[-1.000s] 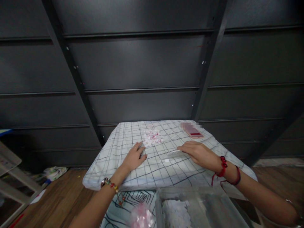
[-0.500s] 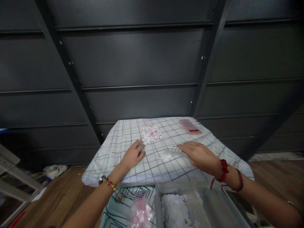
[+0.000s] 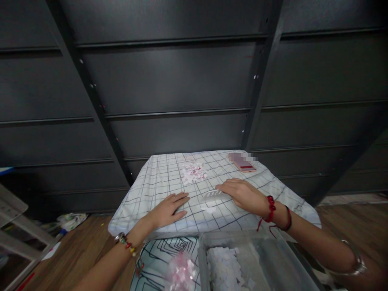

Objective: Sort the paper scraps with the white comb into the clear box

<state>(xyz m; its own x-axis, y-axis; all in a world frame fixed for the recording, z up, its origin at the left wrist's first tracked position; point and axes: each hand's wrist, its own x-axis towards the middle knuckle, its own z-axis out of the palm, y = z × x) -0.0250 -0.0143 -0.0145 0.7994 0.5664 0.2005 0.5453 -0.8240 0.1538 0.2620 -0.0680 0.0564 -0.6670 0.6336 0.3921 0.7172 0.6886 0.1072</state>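
My right hand [image 3: 242, 196] is closed on a thin translucent plastic piece [image 3: 213, 197] with a row of ridges; its exact kind I cannot make out. The piece is tilted over the checked tablecloth [image 3: 151, 178]. A few small white paper slips [image 3: 208, 209] lie at its lower edge. Palm down, my left hand [image 3: 168, 209] rests on the cloth with fingers stretched out and apart, holding nothing. Beyond it sits a loose pile of small white slips with red marks [image 3: 193, 172].
A pink-edged phone [image 3: 243, 162] lies at the table's back right. Nearest me, a grey plastic bin [image 3: 203, 258] contains white paper slips [image 3: 224, 267]. Beside it, a teal patterned surface [image 3: 151, 262] bears a clear bag with pink contents [image 3: 181, 271]. Dark metal panels [image 3: 178, 76] rise behind.
My right hand has moved left and slightly toward me with the plastic piece, and the white slips have shifted the same way. My left hand has moved nearer me and flattened.
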